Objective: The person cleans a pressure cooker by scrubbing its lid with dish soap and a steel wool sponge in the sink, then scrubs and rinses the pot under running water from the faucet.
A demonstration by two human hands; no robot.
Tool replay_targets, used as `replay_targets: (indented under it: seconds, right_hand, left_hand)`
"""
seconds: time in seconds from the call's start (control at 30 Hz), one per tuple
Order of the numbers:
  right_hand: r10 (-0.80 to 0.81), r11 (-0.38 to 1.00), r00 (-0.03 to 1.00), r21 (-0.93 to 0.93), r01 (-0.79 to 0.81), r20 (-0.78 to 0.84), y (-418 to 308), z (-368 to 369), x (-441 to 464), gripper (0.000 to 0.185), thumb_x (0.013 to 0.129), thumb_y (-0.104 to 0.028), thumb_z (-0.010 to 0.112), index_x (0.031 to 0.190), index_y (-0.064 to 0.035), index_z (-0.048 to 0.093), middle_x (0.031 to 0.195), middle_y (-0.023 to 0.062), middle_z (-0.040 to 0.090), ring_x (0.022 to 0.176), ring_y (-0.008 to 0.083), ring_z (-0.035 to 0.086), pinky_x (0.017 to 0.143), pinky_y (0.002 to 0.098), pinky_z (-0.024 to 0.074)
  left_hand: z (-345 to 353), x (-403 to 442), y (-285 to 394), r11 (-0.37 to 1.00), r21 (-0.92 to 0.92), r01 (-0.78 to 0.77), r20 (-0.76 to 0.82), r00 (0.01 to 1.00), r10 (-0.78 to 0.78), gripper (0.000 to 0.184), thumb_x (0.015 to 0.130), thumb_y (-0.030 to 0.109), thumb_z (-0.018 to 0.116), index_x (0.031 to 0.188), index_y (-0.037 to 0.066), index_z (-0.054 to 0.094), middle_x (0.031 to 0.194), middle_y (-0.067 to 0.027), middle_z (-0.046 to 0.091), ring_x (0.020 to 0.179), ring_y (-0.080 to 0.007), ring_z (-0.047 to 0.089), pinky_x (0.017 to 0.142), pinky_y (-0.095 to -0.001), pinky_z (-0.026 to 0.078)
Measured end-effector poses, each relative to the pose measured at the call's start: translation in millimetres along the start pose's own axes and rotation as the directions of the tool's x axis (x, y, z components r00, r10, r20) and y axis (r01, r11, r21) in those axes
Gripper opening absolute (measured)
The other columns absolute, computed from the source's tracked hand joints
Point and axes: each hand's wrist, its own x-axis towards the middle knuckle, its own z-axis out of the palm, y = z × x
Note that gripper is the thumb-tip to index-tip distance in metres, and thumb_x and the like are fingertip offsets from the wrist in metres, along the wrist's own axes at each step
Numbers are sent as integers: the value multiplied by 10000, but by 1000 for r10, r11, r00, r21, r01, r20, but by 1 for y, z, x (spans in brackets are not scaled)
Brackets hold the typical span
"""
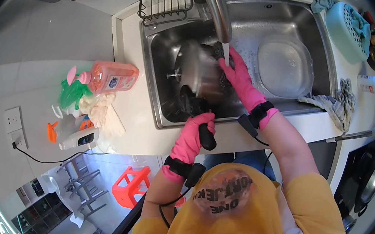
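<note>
My left hand (194, 134), in a pink rubber glove, is closed around the black handle (207, 137) of a metal saucepan (198, 69). The pan is tilted in the left basin and smeared by motion. My right hand (241, 79), also gloved in pink, is beside the pan's rim under the tap (218, 15). Water runs from the spout past its fingertips. Its fingers are closed on a dark, mesh-like scouring pad (219, 50), partly hidden by the hand and the pan.
A translucent tub (285, 66) sits in the right basin. A wire rack (166, 4) stands behind the left basin. Pink soap bottle (108, 78) and pale cloth (104, 111) lie left. A grey rag (334, 104) hangs over the right edge; a turquoise basket (348, 31) stands beyond.
</note>
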Motion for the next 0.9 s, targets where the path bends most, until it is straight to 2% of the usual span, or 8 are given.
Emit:
replay_targets:
  seconds: [0.17,0.27,0.4,0.53,0.67,0.77,0.8,0.9]
  right_hand:
    - [126,903,992,414,-113,-5,27,-41,-7,391,950,-221,638,1288,-37,571,1165,102,634,1083,203,591,962,323,458]
    - [486,677,871,660,-325,-70,36,-85,-19,336,990,-243,596,1271,-61,571,1169,73,623,1059,159,583,926,299,474]
    - [319,881,917,431,-194,-241,-4,-111,-17,443,958,-329,632,1303,-56,571,1219,122,617,1110,220,579,1005,332,434]
    - [-81,973,988,-206,107,133,-10,-98,-19,429,949,-314,623,1284,-49,583,1310,173,598,1240,305,554,1044,375,407]
    - [-8,998,991,70,-1,131,-47,-87,-35,330,955,-252,612,1214,-47,617,1214,137,644,1171,308,585,1037,369,411]
    - [-66,977,987,212,34,149,-71,-76,-48,298,953,-204,613,1208,-50,622,1166,132,657,1155,300,589,1041,371,409]
    - [-320,946,922,120,300,217,-74,-67,-46,300,924,-154,634,1209,-62,625,1142,144,663,1133,325,594,1047,395,411]
    - [-478,776,699,-118,620,531,-89,-70,-13,327,880,-129,658,1202,-81,629,1146,147,657,1137,369,573,1047,426,414]
  left_hand:
    - [22,-7,-2,860,494,-130,-12,988,156,219,822,75,732,974,3,591,668,-44,589,551,-140,573,533,-273,476]
    - [28,-10,1,748,649,-138,24,987,161,271,809,91,745,994,7,566,686,-45,587,563,-137,579,526,-276,470]
    - [39,-7,1,662,729,-172,100,984,146,318,799,125,774,997,26,545,700,-38,581,572,-127,578,514,-271,465]
    - [52,-3,-4,694,686,-218,195,974,113,342,828,196,781,1013,38,542,705,-41,596,593,-123,597,500,-262,471]
    - [57,0,5,990,101,97,97,990,-107,299,917,298,704,1018,53,565,795,-77,648,613,-139,623,490,-245,486]
    - [66,5,16,988,68,138,191,970,-149,265,944,305,661,1003,60,579,822,-80,647,616,-147,629,493,-253,501]
    - [69,9,12,980,199,-6,205,978,-35,242,957,310,637,975,73,590,804,-68,638,604,-147,625,491,-246,502]
    - [67,7,11,943,322,-90,258,966,4,244,939,286,662,1035,81,572,777,-58,622,598,-154,619,497,-255,493]
